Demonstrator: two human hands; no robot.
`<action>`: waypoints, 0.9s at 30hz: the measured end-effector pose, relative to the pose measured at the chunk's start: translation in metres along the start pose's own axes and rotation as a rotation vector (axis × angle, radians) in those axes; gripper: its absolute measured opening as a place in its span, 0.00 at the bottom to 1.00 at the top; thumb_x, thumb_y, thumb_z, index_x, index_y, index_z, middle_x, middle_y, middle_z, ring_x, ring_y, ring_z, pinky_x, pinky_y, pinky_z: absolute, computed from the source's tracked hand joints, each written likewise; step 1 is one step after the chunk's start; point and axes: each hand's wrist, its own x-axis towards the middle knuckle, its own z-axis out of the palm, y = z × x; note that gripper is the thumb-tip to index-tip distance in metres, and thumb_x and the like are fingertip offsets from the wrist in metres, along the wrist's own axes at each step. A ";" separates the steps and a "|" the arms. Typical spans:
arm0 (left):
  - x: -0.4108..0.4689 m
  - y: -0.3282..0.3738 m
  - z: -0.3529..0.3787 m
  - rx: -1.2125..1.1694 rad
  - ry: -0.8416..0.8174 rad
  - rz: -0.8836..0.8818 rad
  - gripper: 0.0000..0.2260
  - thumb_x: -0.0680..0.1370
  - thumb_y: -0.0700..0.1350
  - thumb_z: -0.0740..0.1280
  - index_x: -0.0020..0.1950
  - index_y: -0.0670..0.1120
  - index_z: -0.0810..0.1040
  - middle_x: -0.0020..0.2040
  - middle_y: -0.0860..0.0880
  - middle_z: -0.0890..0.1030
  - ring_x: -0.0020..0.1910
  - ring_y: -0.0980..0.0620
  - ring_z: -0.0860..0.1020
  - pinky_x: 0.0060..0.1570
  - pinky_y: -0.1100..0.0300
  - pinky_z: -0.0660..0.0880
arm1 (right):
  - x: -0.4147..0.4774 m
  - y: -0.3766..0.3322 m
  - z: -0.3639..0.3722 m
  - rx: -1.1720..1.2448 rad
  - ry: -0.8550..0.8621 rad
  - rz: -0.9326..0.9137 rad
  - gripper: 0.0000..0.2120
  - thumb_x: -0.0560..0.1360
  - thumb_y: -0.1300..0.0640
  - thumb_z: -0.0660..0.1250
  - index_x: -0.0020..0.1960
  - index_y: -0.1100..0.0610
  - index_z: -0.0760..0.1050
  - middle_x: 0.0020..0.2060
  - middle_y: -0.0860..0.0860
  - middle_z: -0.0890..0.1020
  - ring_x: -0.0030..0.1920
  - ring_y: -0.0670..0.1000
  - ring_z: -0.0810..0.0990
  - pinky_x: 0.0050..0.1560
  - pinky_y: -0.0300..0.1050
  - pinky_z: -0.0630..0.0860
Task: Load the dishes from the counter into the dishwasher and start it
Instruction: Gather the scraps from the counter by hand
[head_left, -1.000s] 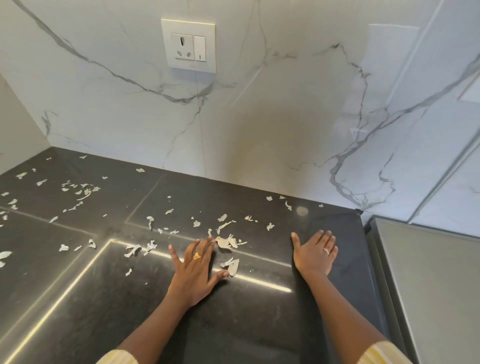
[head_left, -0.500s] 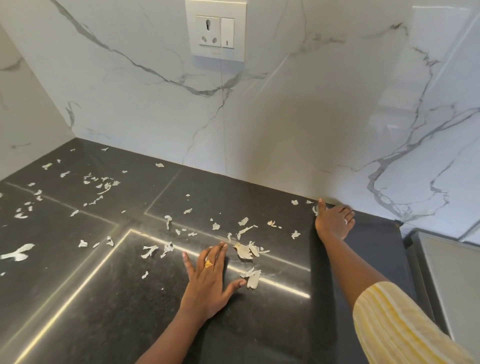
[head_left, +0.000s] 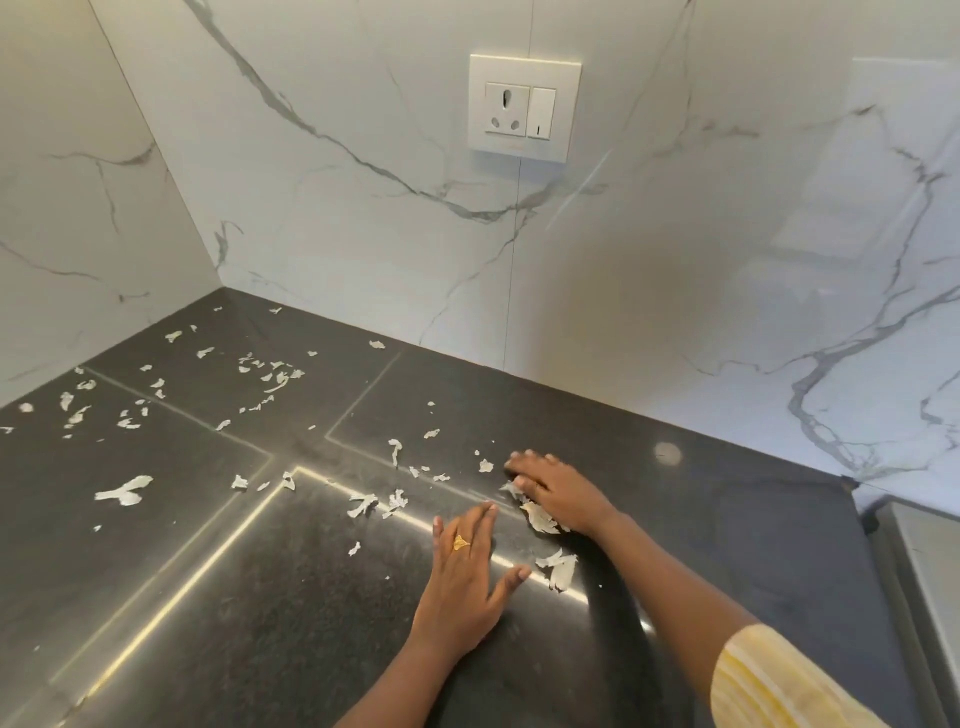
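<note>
**Sweeping scraps on the bench, with no dishes in sight**

The person is working over a dark stone bench (head_left: 727, 545) strewn with pale, papery scraps (head_left: 124, 491). The left hand (head_left: 467, 577) is lying flat, palm down, its fingers (head_left: 480, 519) stretched out and slightly spread, gripping nothing; a gold ring (head_left: 460, 543) is showing on one of them. The right hand (head_left: 558, 493) is pressing edge-on against the surface, fingers straight and together, and it looks to be raking a small heap of scraps (head_left: 540, 517) toward the left hand rather than holding anything.

Judging by this, the step in hand is tidying debris off the worktop, not loading. The dishes and the dishwasher are appearing nowhere in this view, so their whereabouts cannot be told. A grey panel (head_left: 930, 582) is sitting just beyond the bench's right end; what it is cannot be made out.

The next move is probably calling for the two hands to close the pile between them and lift it away, while many scraps toward the left corner are waiting.

No brand, label or readable writing is showing; the wall socket (head_left: 524, 104) is carrying none that can be read.
</note>
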 end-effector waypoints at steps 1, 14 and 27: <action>-0.001 -0.001 -0.001 -0.094 -0.005 -0.035 0.45 0.68 0.76 0.37 0.76 0.48 0.50 0.73 0.56 0.53 0.71 0.60 0.42 0.70 0.55 0.33 | -0.012 -0.009 0.003 0.111 0.001 -0.014 0.18 0.81 0.50 0.55 0.70 0.49 0.67 0.68 0.45 0.68 0.70 0.44 0.63 0.71 0.40 0.56; -0.011 -0.005 -0.030 -0.861 0.200 -0.296 0.51 0.63 0.80 0.46 0.74 0.46 0.59 0.72 0.53 0.58 0.68 0.61 0.58 0.63 0.75 0.57 | -0.107 -0.027 0.044 -0.185 0.109 0.293 0.64 0.53 0.17 0.48 0.76 0.56 0.39 0.76 0.53 0.45 0.76 0.52 0.47 0.74 0.47 0.49; -0.014 -0.025 -0.018 -0.934 0.388 -0.293 0.38 0.73 0.72 0.51 0.71 0.46 0.64 0.68 0.47 0.68 0.69 0.56 0.66 0.65 0.68 0.64 | 0.059 -0.097 0.063 0.090 0.098 0.130 0.40 0.68 0.35 0.67 0.74 0.48 0.55 0.75 0.51 0.53 0.75 0.53 0.53 0.73 0.50 0.56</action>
